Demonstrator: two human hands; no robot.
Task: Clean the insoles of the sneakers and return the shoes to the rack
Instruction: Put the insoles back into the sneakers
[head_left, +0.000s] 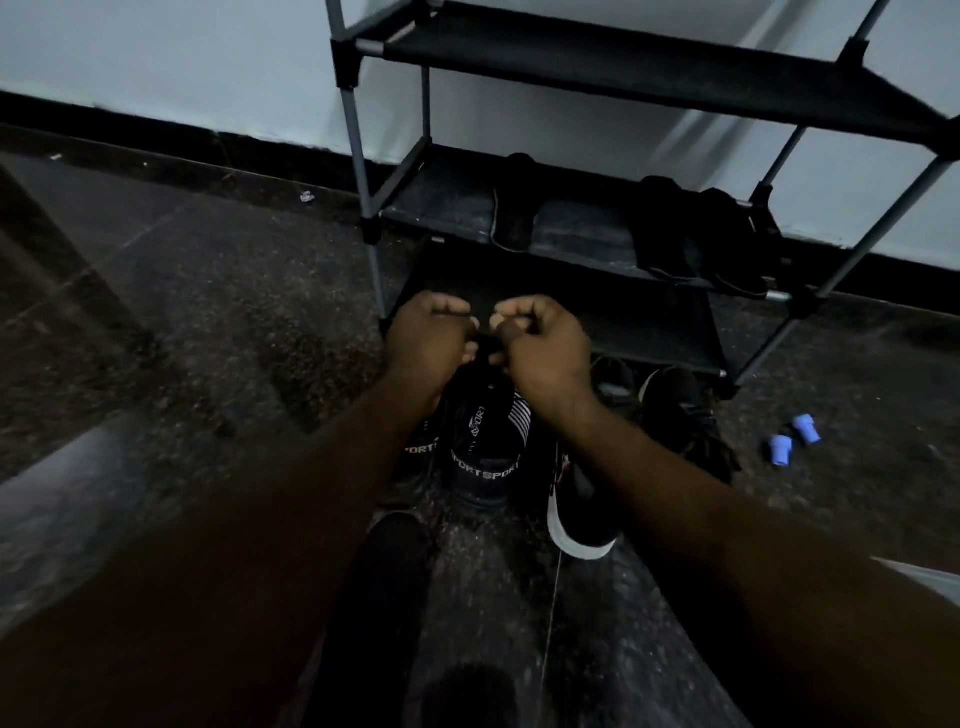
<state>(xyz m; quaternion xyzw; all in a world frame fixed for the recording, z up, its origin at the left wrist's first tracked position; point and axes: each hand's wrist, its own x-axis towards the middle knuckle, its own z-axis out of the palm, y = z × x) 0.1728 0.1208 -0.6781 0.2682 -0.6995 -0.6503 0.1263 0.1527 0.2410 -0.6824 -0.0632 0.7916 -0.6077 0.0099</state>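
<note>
The black sneaker (485, 447) stands on the floor (234, 322) in front of the rack (649, 78), and it looks light and soft, so its bendy top edge is a good place to grab. The left hand (428, 338) and the right hand (545, 348) sit at its far end with curled fingers (511, 312), but it is too dark to tell if they pinch it. The rack's middle shelf (441, 208) holds a slipper (514, 218) and a dark pair of shoes (696, 234).
</note>
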